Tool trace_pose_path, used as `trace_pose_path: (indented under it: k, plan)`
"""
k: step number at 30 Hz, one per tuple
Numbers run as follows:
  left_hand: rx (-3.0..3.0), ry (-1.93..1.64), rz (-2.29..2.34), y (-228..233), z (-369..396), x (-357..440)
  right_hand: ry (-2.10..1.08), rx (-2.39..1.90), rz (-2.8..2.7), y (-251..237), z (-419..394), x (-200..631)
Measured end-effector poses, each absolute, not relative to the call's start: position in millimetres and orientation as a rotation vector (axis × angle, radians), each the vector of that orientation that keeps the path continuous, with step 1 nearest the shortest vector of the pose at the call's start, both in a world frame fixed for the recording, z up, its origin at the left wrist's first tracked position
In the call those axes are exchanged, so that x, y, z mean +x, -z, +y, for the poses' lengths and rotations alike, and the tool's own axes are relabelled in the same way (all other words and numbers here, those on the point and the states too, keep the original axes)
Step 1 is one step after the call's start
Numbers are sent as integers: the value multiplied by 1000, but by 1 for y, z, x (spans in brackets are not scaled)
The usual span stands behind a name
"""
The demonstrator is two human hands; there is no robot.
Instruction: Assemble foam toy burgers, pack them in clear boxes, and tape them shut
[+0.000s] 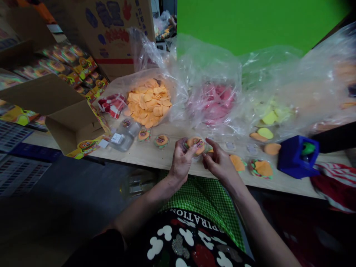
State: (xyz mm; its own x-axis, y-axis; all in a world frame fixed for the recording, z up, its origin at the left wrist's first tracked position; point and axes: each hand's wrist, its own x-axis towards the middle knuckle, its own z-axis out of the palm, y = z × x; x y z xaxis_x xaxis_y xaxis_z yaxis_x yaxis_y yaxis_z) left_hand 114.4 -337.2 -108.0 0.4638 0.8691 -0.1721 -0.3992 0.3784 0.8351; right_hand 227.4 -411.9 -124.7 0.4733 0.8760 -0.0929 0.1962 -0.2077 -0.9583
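My left hand (180, 157) grips a labelled burger-shaped candy (198, 144) that looks to be in a clear case, thumb laid over its top. Just right of it, my right hand (218, 158) has its index finger stretched out and its thumb apart from it; I see nothing held there. Two labelled burger candies, one (144, 134) and another (161, 140), rest on the table to the left. On the right lie unlabelled burger stacks, one (237, 162) and a second (261, 168). Clear plastic cases (122, 139) stand farther left.
Plastic bags hold orange discs (150, 102), pink pieces (215, 100) and yellow pieces (271, 113). A blue tape dispenser (290, 157) stands right, beside a red-and-white cloth (336, 181). An open carton (75, 126) and stacked display boxes (86, 66) are left; a green panel (250, 26) rises behind.
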Motion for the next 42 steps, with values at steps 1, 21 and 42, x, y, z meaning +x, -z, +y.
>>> trace_pose_path:
  k: [1, 21, 42]
  plan:
    - [801, -895, 685, 109, -337, 114, -840, -1678, -938, 125, -412, 227]
    - [465, -606, 597, 100, -320, 99, -797, -1684, -1124, 121, -417, 229]
    - [827, -654, 879, 139, -281, 73, -808, -1968, -1186, 132, -399, 254]
